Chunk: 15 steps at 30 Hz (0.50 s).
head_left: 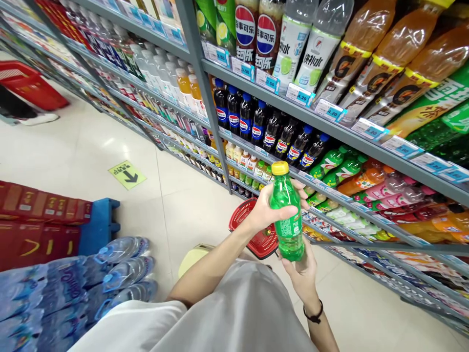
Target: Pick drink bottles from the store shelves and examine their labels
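A green plastic soda bottle (287, 215) with a yellow cap is held up in front of my body, slightly tilted. My left hand (269, 208) wraps round its upper part, the thumb lying across the label. Lower down, my right hand (300, 269) grips the base of the same bottle; a dark band circles that wrist. Beneath the bottle, partly hidden by my hands, a red shopping basket (244, 220) sits on the floor.
A drink shelf (330, 132) runs along the right, with cola bottles (245, 115) in a row. At left stand packs of water bottles (62, 278), red boxes (40, 225) and a blue pallet (97, 225). Another person's foot (40, 119) is near a red basket (32, 83).
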Tool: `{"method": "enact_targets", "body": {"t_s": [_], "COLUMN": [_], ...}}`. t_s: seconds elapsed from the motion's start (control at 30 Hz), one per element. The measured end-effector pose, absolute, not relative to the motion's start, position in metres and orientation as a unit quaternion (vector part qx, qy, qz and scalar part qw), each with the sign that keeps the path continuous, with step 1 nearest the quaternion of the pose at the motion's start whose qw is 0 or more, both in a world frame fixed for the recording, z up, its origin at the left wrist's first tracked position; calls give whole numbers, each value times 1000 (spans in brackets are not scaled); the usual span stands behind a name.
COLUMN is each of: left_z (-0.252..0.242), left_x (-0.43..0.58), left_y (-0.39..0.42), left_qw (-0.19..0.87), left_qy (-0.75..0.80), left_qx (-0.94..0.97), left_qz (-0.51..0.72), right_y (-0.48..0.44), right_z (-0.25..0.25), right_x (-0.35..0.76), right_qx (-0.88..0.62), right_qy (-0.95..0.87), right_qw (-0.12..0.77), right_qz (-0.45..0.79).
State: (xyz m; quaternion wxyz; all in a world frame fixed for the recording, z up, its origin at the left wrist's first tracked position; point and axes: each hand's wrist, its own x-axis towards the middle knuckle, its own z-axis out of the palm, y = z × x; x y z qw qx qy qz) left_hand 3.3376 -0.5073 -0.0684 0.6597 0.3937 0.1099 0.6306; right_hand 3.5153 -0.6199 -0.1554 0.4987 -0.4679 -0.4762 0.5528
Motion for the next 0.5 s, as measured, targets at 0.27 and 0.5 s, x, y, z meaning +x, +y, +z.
{"method": "enact_targets", "body": {"t_s": [0.27,0.5], "left_z": [-71,-79], "left_x": [3313,3295], "left_y": [-503,-497], "left_qw": [655,654], "left_qy": [150,186], "left_qx": [387,404], "left_qz": [632,612], "right_y": [-614,-611], "right_z": [-171,-176], "right_x": [3494,3471], "right_qx": [-475,-475], "right_qy": [-489,-479], "right_qw": [500,497], "right_qz": [534,546]}}
